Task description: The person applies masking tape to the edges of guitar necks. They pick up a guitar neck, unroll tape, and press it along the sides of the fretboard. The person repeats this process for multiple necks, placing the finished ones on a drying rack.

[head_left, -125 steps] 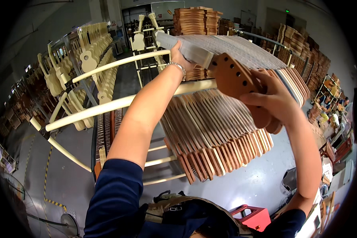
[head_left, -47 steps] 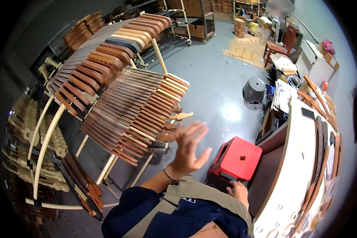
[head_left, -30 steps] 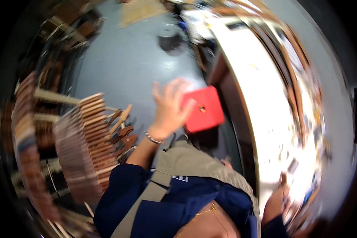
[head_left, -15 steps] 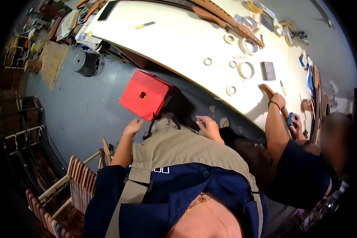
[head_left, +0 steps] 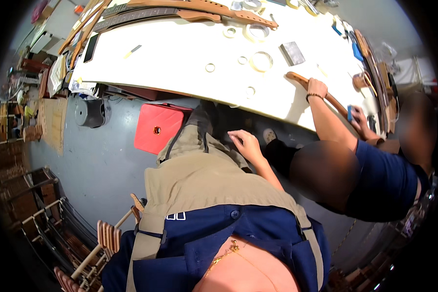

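Observation:
My right hand (head_left: pixel 247 145) hangs in the air in front of my beige apron (head_left: pixel 214 180), just short of the worktable's near edge. Its fingers are loosely bent and apart, with nothing in them. My left hand is out of sight. To the left of my legs stands a red stool (head_left: pixel 158 128) with a hole in its top. Across the white worktable (head_left: pixel 175 53), a co-worker at the right grips a wooden guitar neck (head_left: pixel 337 104) in one hand. That person's other hand holds a blue block (head_left: pixel 350 113) against it.
Tape rolls (head_left: pixel 262 61), a grey block (head_left: pixel 292 53), a small knife (head_left: pixel 132 51) and a phone (head_left: pixel 90 47) lie on the table, with guitar necks (head_left: pixel 141 18) along its far side. A grey stool (head_left: pixel 89 113) stands left. Racked necks (head_left: pixel 109 235) are at lower left.
My left hand has left the view. The view has shifted, with the table and the red stool now further left. My right hand stays empty. The co-worker still holds the neck and block.

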A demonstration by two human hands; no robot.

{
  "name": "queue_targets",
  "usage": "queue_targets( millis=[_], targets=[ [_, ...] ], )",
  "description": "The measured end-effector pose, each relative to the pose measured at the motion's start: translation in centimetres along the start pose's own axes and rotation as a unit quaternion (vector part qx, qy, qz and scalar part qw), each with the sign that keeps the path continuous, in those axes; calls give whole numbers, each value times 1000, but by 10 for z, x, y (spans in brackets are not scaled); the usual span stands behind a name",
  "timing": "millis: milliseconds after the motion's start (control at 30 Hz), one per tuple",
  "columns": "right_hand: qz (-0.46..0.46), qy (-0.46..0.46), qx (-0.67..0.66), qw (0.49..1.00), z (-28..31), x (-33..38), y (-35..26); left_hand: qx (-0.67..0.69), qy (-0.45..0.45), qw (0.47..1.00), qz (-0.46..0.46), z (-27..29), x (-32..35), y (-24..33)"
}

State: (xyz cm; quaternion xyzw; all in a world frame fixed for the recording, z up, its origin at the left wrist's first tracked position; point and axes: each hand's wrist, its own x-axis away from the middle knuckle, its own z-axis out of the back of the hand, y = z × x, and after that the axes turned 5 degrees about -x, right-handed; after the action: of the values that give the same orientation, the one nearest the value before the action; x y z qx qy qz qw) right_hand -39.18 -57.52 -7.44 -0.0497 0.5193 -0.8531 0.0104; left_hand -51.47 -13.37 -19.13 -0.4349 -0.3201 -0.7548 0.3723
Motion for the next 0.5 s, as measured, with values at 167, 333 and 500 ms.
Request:
queue_targets(
  millis=[167,333,500],
  targets=[
    [-36,26,-31,999,-15,9,8,8,15,995,-99,10,-11,57],
    [-22,-30,-26,999,-29,11,19,25,20,997,-75,14,-18,42],
    [35,-55,2,998,-36,-14,9,57,36,997,31,23,-21,-24]
  ],
)
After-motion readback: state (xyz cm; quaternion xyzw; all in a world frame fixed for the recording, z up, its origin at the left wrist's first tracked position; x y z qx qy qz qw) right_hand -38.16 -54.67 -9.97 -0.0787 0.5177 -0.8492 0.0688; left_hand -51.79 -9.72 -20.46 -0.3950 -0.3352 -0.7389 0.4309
